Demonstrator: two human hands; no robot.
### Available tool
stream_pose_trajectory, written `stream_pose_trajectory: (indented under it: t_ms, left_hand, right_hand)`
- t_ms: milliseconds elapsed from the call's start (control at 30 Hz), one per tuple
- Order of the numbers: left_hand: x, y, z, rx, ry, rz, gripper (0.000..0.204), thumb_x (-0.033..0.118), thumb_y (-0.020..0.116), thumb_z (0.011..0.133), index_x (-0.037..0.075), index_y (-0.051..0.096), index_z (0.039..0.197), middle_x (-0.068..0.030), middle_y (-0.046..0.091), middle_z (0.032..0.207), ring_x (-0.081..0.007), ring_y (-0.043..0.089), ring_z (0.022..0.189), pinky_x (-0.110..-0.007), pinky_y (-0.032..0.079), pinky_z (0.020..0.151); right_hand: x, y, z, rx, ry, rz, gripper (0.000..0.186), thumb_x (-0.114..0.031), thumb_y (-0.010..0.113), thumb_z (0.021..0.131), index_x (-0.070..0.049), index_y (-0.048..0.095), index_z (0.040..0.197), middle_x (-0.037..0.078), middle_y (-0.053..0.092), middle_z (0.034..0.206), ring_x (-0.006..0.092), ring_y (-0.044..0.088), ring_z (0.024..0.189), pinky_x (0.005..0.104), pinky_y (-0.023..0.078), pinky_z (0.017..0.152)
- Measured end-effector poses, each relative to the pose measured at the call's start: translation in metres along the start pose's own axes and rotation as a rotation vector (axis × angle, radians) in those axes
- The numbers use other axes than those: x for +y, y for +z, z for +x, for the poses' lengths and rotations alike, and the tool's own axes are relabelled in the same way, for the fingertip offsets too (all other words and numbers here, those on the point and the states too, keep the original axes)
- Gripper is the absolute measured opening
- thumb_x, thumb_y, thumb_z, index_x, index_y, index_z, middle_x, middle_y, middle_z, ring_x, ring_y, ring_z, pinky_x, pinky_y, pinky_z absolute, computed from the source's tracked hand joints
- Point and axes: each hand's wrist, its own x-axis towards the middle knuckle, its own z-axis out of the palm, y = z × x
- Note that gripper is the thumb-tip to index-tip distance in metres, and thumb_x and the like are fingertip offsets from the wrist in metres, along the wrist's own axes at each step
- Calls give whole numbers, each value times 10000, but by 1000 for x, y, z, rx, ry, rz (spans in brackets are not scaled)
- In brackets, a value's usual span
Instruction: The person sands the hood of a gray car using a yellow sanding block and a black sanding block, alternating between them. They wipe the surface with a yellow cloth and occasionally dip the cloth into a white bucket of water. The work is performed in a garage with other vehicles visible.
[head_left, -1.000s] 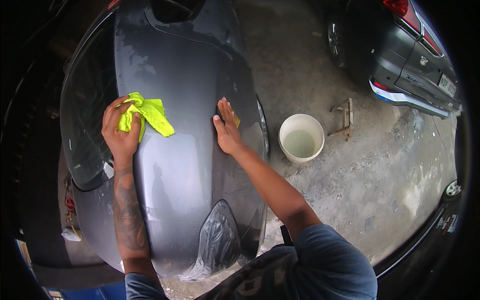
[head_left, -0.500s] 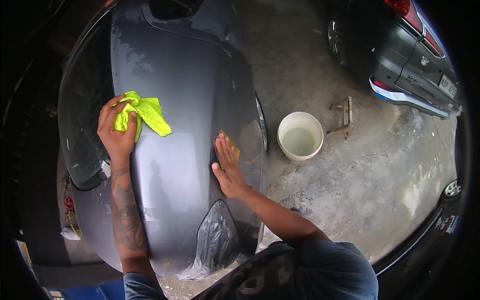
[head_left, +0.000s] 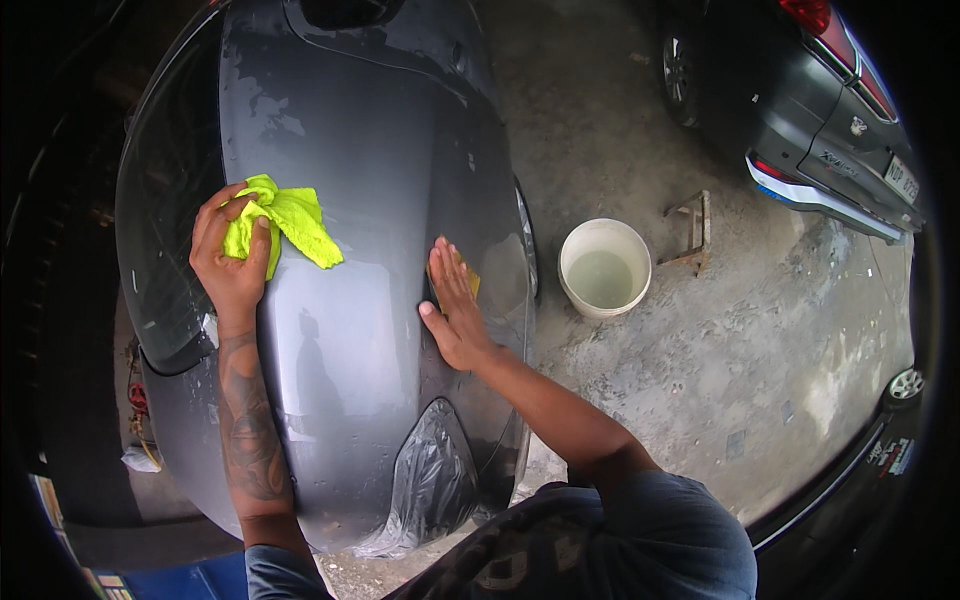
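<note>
Toward ten o'clock from the middle of the view, clutches a bunched neon-yellow cloth [head_left: 298,212] in the left hand [head_left: 228,252], with thumb and fingers curled round one end and loose folds trailing toward four o'clock onto a dark grey car body [head_left: 350,370]. Has a dark window [head_left: 160,250] of that car just beside, at nine o'clock. Near the middle, lays the right hand [head_left: 458,318] nearly flat and unclenched, with fingers stretched toward twelve o'clock, over a yellowish pad [head_left: 474,282] against the same car body, mostly hidden beneath and peeking out at one o'clock. Shows silvery plastic sheeting [head_left: 430,485] on the car at half past six. On the concrete floor [head_left: 680,370], between two and three o'clock, has a white bucket [head_left: 600,236] of cloudy liquid [head_left: 603,282], then, slightly farther out, a small wooden stool [head_left: 704,230]. Faces a second dark car [head_left: 790,130] at two o'clock.
</note>
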Motion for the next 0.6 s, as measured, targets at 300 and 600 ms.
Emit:
stream_pose_trajectory:
  t_ms: [300, 600]
  left_hand:
    - [1, -2, -3, -9, -8, 23, 233, 67, 738, 844, 10, 775, 1067, -145, 752, 1187, -309, 711, 1119, -412, 539, 1002]
    - [0, 0, -1, -6, -14, 18, 238, 60, 729, 844, 6, 773, 1071, -143, 751, 1185, -307, 711, 1114, -405, 537, 1001]
  right_hand:
    - [-19, 5, -41, -27, -25, 93, 762, -494, 306, 1144, -26, 91, 1706, 198, 44, 1788, 365, -3, 1656, 505, 16, 1327]
    - [-7, 0, -17, -4, -42, 100, 713, -421, 295, 1149, -16, 102, 1703, 178, 54, 1793, 340, 1, 1660, 517, 15, 1327]
